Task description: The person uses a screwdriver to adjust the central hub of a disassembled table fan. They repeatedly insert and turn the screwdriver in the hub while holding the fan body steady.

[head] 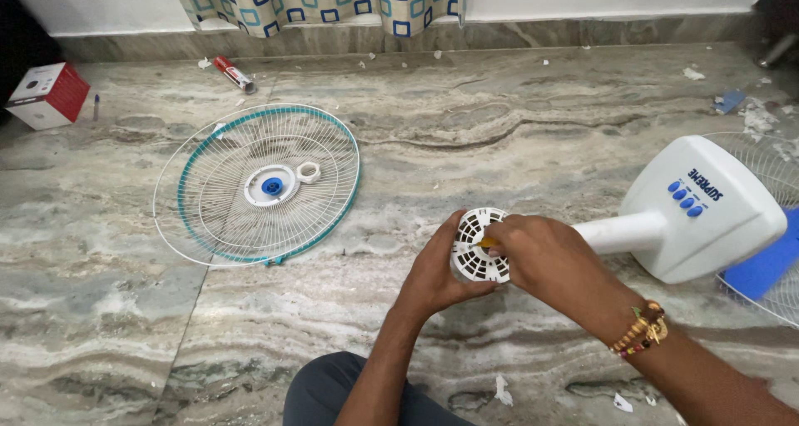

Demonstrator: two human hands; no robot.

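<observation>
I take the fan guard (256, 185) lying flat on the floor (466, 135) as my landmark. A small ring (309, 172) lies on it. Right of it and nearer me, my left hand (439, 269) and right hand (541, 255) meet on the vented cap (478, 245). Further right lies the fan body (707, 205). Left of the guard and farther back sits a box (48, 94); behind it lies a tube (234, 74).

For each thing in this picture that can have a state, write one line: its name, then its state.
Fan guard: detached, lying flat on the floor.
Vented motor cover: off the floor, cupped in the left hand.
Right hand: pressed against the cover's face.
Fan body: lying on its side.
Red and white box: closed.
</observation>
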